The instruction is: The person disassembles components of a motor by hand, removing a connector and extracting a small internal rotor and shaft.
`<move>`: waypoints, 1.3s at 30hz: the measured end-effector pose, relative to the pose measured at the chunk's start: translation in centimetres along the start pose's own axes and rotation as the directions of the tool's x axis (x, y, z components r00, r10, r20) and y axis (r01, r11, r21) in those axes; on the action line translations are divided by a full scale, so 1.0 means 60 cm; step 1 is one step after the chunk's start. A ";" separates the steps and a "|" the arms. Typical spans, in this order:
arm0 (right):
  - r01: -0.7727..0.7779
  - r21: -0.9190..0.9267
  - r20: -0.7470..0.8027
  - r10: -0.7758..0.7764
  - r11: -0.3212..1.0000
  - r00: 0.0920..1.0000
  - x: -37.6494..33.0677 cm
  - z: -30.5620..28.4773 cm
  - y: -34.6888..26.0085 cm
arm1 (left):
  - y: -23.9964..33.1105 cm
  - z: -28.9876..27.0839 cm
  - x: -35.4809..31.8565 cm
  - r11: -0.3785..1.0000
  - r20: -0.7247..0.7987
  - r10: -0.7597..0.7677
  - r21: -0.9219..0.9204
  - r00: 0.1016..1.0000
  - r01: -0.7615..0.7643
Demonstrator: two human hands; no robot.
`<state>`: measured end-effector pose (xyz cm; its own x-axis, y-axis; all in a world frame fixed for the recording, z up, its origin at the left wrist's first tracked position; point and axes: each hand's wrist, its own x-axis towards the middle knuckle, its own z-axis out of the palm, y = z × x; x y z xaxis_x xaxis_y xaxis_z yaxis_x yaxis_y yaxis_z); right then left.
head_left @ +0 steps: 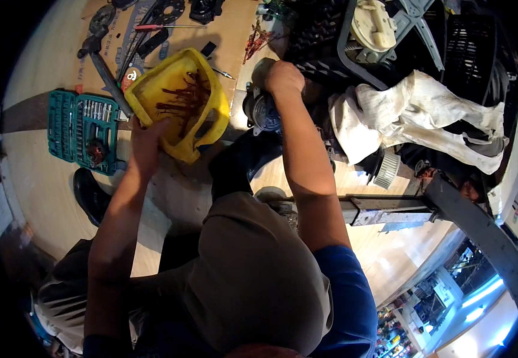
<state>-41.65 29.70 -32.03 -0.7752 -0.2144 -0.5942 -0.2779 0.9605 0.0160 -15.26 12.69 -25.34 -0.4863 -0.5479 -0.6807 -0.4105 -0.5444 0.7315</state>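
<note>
My left hand (148, 136) grips the near left edge of a yellow plastic container (216, 95), which looks like a cut-open jerry can with a handle. Reddish-brown wire strands (181, 102) lie inside it, and the container is tilted so that its inside shows. My right hand (284, 77) is closed, knuckles up, beyond a round dark metal part (265, 112) that looks like a small motor. Whatever its fingers hold is hidden. A small heap of reddish wire bits (258, 43) lies on the floor just past that hand, to its left.
A green socket set case (62, 126) lies open at left. Cardboard (229, 24) at the back carries a red-handled screwdriver (151, 27) and dark parts. To the right are a white cloth (390, 113), a finned fan wheel (387, 170), black crates (469, 53) and a metal bar (384, 212).
</note>
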 end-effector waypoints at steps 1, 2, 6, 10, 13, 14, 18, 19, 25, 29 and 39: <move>0.008 -0.002 0.004 -0.008 1.000 1.000 0.005 0.004 -0.006 | -0.003 -0.006 0.001 1.000 -0.009 -0.002 -0.001 1.000 0.002; -0.004 -0.014 0.016 0.004 1.000 1.000 0.009 0.008 -0.012 | -0.009 -0.012 0.006 1.000 0.015 0.012 0.005 1.000 -0.012; -0.032 0.050 0.000 0.032 0.998 0.999 0.028 0.027 -0.008 | -0.018 -0.015 0.013 0.999 0.046 0.029 0.017 0.999 -0.030; -0.004 -0.096 -0.137 -0.010 0.995 0.991 0.018 0.038 -0.001 | -0.003 0.006 0.003 0.988 0.034 0.146 -0.047 0.989 -0.144; 0.045 -0.060 -0.224 -0.057 0.997 0.973 0.012 0.048 0.014 | 0.008 0.011 -0.003 0.997 0.052 0.076 -0.016 0.996 -0.076; 0.147 0.085 -0.335 -0.111 0.986 0.936 0.007 0.051 0.019 | -0.002 0.003 0.004 0.993 0.052 0.113 -0.019 0.992 -0.113; 0.496 0.707 -0.566 -0.018 0.505 0.824 -0.013 0.074 0.049 | -0.011 0.005 0.010 0.991 0.065 0.132 0.028 0.989 -0.134; 0.496 0.707 -0.564 -0.021 0.503 0.825 -0.028 0.069 0.046 | -0.009 0.005 0.007 0.991 0.062 0.132 0.029 0.989 -0.134; 0.179 0.964 -0.237 -0.327 -0.196 0.915 -0.119 0.045 -0.004 | -0.020 0.003 0.010 0.997 0.073 0.078 0.007 0.994 -0.079; 0.471 0.782 -0.399 -0.252 0.407 0.882 -0.107 0.018 -0.037 | -0.022 -0.005 0.012 0.997 0.078 0.070 0.018 0.994 -0.071; 0.075 0.372 -0.277 0.033 0.925 0.960 0.062 0.020 -0.075 | -0.012 -0.014 0.007 0.997 0.093 0.053 0.043 0.994 -0.057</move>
<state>-42.62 24.81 -35.30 -0.9109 -0.2232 -0.3472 -0.1045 0.9385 -0.3292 -14.50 12.31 -26.16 -0.5770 -0.5146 -0.6343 -0.4149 -0.4843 0.7703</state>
